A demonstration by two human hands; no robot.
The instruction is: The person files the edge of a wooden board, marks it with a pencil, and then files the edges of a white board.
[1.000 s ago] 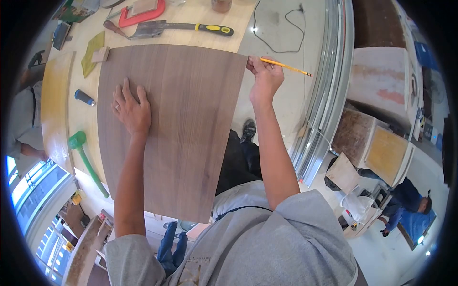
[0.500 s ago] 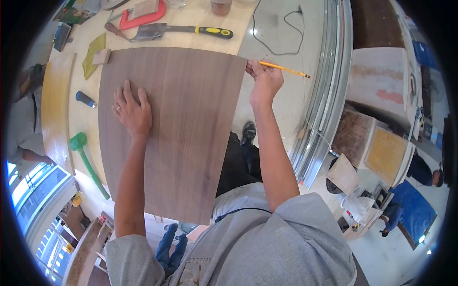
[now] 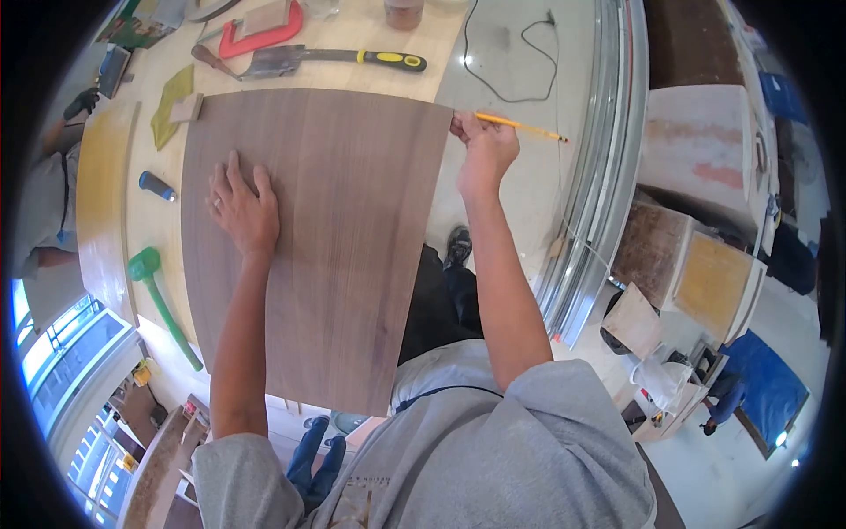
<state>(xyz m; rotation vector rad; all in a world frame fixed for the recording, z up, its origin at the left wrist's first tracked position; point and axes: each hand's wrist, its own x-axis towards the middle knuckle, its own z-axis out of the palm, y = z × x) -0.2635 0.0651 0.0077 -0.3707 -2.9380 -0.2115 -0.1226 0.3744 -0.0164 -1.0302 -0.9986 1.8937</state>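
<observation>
A brown wood-grain board (image 3: 352, 220) lies on the pale workbench (image 3: 423, 84) and reaches back to my waist. My left hand (image 3: 245, 207) rests flat on the board's left part, fingers spread. At the far right corner of the board, my right hand (image 3: 486, 145) grips a yellow pencil (image 3: 524, 129), its fingers touching the board's edge. The pencil's rear end points right, and its tip is hidden by my fingers. A small wood block (image 3: 186, 108) touches the board's far left corner, beside a yellow-green cloth (image 3: 172, 106).
Beyond the board lie a handsaw (image 3: 352, 58) with a black-yellow handle and a red clamp (image 3: 260, 35). Left of it are a green mallet (image 3: 159, 295) and a blue-black handle (image 3: 158, 185). Metal rails (image 3: 608, 167) and a cable (image 3: 507, 88) are on the right. A gloved co-worker (image 3: 66, 159) stands left.
My hands and the pencil hold nearly the same place, with a slight shift of the whole view. At the left, the co-worker's gloved hand has come into clearer sight.
</observation>
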